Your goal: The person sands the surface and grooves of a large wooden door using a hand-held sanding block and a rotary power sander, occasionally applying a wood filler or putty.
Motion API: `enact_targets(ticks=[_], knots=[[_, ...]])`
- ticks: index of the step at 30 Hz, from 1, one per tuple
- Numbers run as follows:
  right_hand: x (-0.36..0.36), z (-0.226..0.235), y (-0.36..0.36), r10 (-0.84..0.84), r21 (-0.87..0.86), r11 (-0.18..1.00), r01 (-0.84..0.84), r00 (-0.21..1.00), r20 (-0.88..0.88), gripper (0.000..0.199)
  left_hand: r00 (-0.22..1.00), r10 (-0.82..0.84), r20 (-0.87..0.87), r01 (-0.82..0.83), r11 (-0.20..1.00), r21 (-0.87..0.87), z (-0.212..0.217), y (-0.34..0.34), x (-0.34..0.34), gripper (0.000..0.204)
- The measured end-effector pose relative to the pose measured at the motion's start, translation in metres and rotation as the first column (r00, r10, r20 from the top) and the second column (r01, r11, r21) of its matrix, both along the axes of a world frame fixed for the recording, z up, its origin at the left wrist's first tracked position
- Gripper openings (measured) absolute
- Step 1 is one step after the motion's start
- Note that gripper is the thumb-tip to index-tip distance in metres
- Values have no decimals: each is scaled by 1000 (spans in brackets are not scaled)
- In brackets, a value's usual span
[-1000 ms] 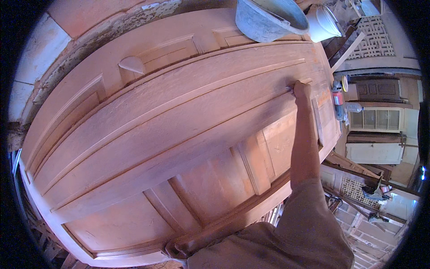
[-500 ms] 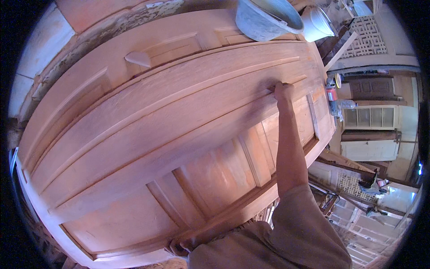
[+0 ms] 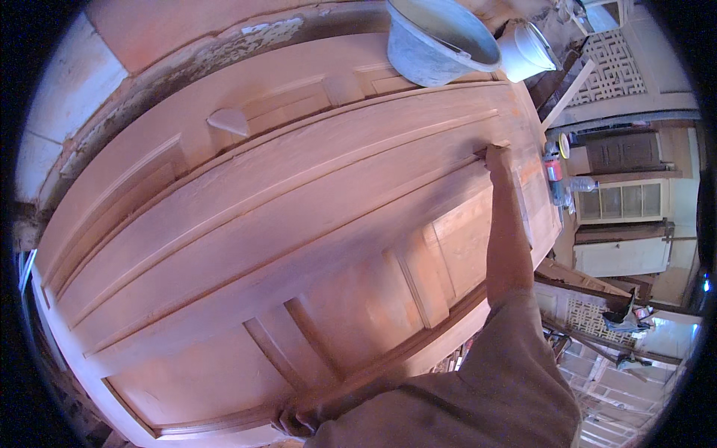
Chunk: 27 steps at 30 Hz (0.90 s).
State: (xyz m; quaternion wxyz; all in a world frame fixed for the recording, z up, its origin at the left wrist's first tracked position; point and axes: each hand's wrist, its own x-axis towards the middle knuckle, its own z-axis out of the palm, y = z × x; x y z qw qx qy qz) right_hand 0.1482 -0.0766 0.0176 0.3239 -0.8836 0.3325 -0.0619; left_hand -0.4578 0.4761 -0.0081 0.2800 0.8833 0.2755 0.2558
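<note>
A large panelled wooden door (image 3: 224, 216), pale and dusty with long raised mouldings, lies flat before me. My right arm reaches across to its far right part. There my right hand (image 3: 497, 155) is closed and pressed to the surface beside a long moulding; whatever its fingers hold is too small to make out. Shadowed, my left hand (image 3: 296, 422) rests at the near edge of the door with fingers curled. Anything within those fingers is hidden.
A grey basin (image 3: 418, 56) and a white bucket (image 3: 524, 52) stand at the far right end. A pointed wood piece (image 3: 228, 121) lies on the far side. Past the right end are a plastic bottle (image 3: 582, 184) and a red container (image 3: 553, 170). A tiled ledge (image 3: 71, 67) runs along the back left.
My right hand has slid to the right along the moulding, with the arm stretching farther that way. My left hand stays at the near edge. The view has shifted slightly.
</note>
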Motion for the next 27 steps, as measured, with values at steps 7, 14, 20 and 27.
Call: enact_targets(ticks=[7, 14, 20, 27], knots=[[27, 21, -39, 74, -8, 997, -74, 997, 9, 29, 1000, -4, -9, 5, 1000, 24, -1, -10, -3, 46], [32, 17, -34, 26, -62, 998, -21, 997, 77, 32, 999, -24, -43, 25, 999, 23, 3, -11, -6, 48], [26, 16, -6, -2, 52, 999, 0, 999, 36, 24, 999, 6, -39, -5, 999, 41, 11, -11, -8, 50], [4, -24, 46, 71, -123, 991, -57, 991, 112, 26, 1000, -6, -29, 7, 1000, 18, 16, -3, -17, 52]])
